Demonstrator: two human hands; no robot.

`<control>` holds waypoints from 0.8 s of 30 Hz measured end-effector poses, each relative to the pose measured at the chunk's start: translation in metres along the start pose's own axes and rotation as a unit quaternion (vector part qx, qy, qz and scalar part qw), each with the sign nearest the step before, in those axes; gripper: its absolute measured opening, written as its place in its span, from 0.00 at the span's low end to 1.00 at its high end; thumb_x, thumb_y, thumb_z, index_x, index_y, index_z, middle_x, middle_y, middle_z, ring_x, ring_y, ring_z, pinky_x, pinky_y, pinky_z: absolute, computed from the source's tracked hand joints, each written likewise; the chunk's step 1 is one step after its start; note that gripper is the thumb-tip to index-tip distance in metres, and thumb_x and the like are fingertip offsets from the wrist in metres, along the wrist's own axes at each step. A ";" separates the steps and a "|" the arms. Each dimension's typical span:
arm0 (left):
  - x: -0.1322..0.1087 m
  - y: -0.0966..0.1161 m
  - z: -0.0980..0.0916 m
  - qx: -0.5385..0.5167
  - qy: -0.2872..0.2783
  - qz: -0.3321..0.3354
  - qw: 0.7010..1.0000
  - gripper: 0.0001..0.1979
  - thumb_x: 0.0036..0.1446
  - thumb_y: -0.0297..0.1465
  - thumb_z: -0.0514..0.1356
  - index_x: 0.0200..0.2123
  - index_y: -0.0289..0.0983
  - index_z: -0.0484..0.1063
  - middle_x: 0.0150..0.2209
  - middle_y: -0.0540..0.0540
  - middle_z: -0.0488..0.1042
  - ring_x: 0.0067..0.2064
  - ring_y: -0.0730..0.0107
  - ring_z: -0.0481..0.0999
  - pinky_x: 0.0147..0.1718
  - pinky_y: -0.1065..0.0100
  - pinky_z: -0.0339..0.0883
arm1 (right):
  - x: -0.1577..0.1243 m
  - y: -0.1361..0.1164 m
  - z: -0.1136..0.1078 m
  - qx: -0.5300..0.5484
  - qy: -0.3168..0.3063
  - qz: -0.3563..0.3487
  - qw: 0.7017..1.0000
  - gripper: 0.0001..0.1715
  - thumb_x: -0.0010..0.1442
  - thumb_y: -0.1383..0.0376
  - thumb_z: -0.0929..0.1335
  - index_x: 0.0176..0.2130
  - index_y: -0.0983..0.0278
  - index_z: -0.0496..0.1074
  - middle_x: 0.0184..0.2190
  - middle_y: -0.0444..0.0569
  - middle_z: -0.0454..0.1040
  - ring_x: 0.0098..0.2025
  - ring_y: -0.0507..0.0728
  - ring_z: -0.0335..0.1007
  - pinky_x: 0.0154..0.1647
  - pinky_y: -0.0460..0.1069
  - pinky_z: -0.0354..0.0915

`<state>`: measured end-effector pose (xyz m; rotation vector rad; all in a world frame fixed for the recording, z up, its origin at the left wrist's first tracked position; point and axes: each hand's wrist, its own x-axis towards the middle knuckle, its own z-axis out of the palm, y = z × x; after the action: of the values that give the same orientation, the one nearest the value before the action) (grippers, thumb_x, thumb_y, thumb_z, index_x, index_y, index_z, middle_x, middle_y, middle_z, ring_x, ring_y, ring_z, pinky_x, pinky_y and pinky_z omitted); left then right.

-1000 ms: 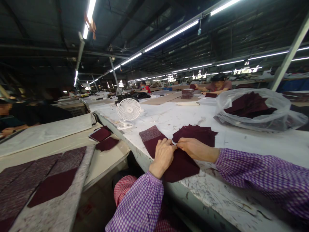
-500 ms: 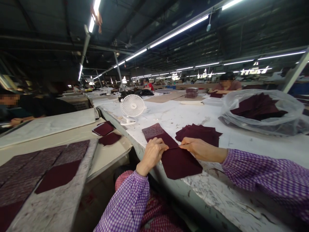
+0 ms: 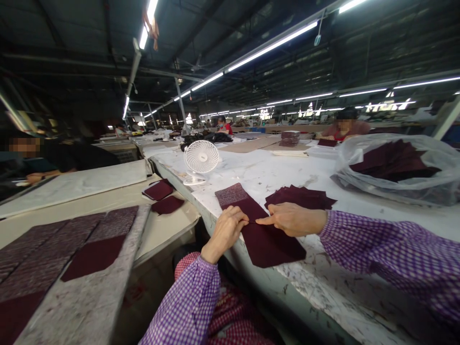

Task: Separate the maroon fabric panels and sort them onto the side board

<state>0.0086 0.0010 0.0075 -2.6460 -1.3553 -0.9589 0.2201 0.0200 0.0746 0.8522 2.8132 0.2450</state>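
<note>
A dark maroon fabric piece [image 3: 273,245] lies on the white table [image 3: 287,177] near its front edge. My left hand [image 3: 226,230] pinches the piece's upper left edge with curled fingers. My right hand [image 3: 291,218] presses on its upper edge, forefinger stretched toward the left hand. Both sleeves are purple check. Behind the hands lies a speckled maroon piece [image 3: 233,194]. To the right of it sits a loose stack of maroon pieces [image 3: 300,196].
A small white fan [image 3: 200,159] stands behind. A clear plastic bag of maroon pieces [image 3: 395,167] sits at the right. The lower table at left [image 3: 108,201] holds more pieces [image 3: 89,254]. Other people work at the left and at the far end.
My hands have parted a little along the piece's upper edge. The left hand slid left and my right forefinger now points along the edge. The view shifted slightly.
</note>
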 end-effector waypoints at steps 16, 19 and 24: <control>-0.011 -0.004 -0.009 -0.039 0.005 0.006 0.999 0.14 0.63 0.30 0.48 0.34 0.37 0.73 0.34 0.44 0.71 0.39 0.66 0.66 0.40 0.64 0.62 | 0.015 -0.001 -0.011 -0.014 -0.011 -0.028 0.999 0.36 0.48 0.75 0.62 0.56 0.57 0.66 0.29 0.50 0.71 0.26 0.52 0.61 0.30 0.48 0.55; -0.015 -0.009 -0.011 -0.119 0.016 -0.004 0.993 0.11 0.61 0.30 0.51 0.33 0.37 0.73 0.34 0.45 0.72 0.39 0.67 0.68 0.41 0.65 0.63 | 0.023 -0.005 -0.012 -0.004 -0.013 -0.037 0.999 0.38 0.47 0.76 0.62 0.56 0.55 0.65 0.24 0.47 0.70 0.23 0.52 0.60 0.27 0.48 0.54; -0.022 -0.019 -0.005 -0.202 0.066 -0.091 0.973 0.08 0.60 0.28 0.52 0.34 0.37 0.71 0.34 0.47 0.73 0.38 0.70 0.71 0.41 0.68 0.64 | 0.027 -0.014 -0.011 -0.033 0.007 -0.018 0.999 0.32 0.53 0.75 0.62 0.55 0.54 0.66 0.27 0.49 0.69 0.21 0.51 0.58 0.25 0.48 0.52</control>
<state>-0.0173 -0.0050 -0.0047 -2.6908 -1.5337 -1.5577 0.1887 0.0228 0.0785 0.7886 2.8130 0.3379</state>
